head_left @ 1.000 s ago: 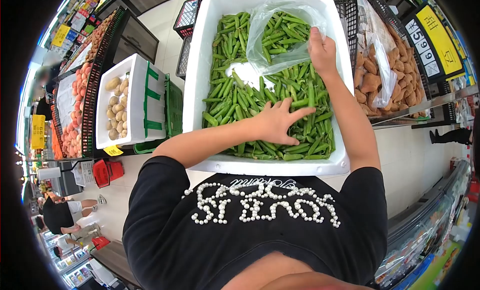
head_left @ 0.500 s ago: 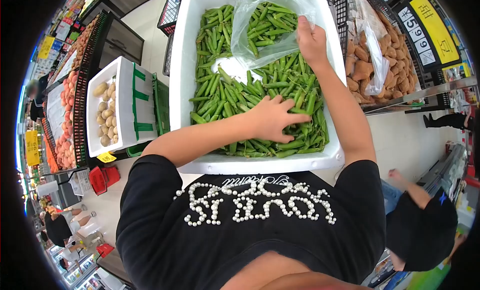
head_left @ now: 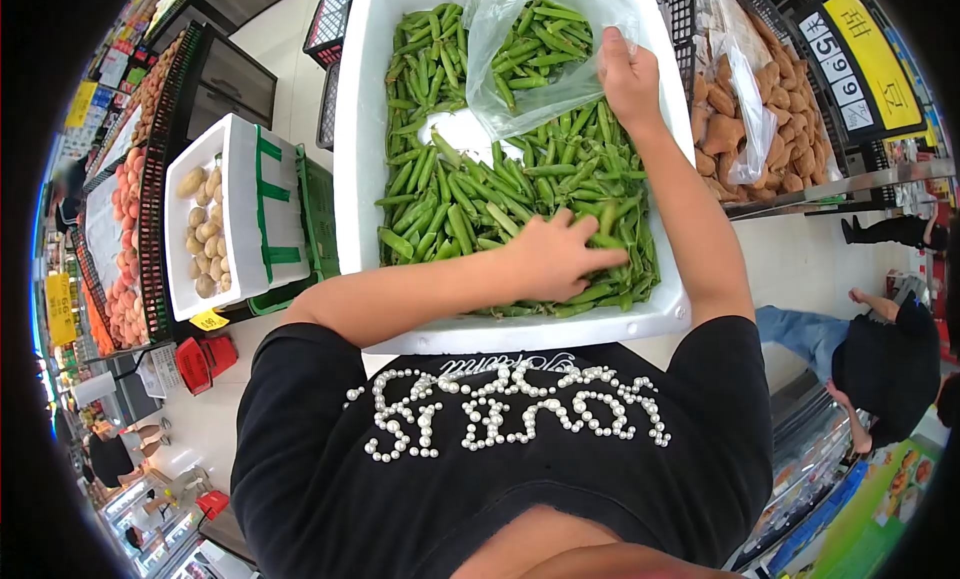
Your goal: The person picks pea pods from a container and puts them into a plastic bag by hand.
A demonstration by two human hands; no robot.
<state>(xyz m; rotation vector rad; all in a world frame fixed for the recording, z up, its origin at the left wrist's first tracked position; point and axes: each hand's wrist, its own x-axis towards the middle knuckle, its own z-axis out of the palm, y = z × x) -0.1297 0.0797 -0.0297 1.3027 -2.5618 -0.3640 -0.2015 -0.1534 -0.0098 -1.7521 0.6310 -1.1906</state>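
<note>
My right hand [head_left: 628,74] is closed on the rim of a clear plastic bag [head_left: 545,114], its mouth spread wide over the far part of a white foam box [head_left: 355,159]. Green pea pods [head_left: 450,194] fill much of the box. Pods show within the bag's outline; whether they lie inside it or beneath it I cannot tell. Among the pods on the near right side, my left hand [head_left: 555,257] reaches in with its fingers spread. One blurred pod [head_left: 608,217] stands up at its fingertips. What lies under the palm is hidden.
Left of the box stands a foam box of potatoes [head_left: 207,234] beside a green crate [head_left: 318,214]. At right are brown tubers [head_left: 780,129] and a yellow price sign [head_left: 862,64]. A person in black [head_left: 885,364] is at the lower right; a metal rail [head_left: 850,186] runs behind them.
My left hand has shifted slightly to the right, and a pod at its fingertips has tipped up. My right hand keeps hold of the bag. The person at right has moved.
</note>
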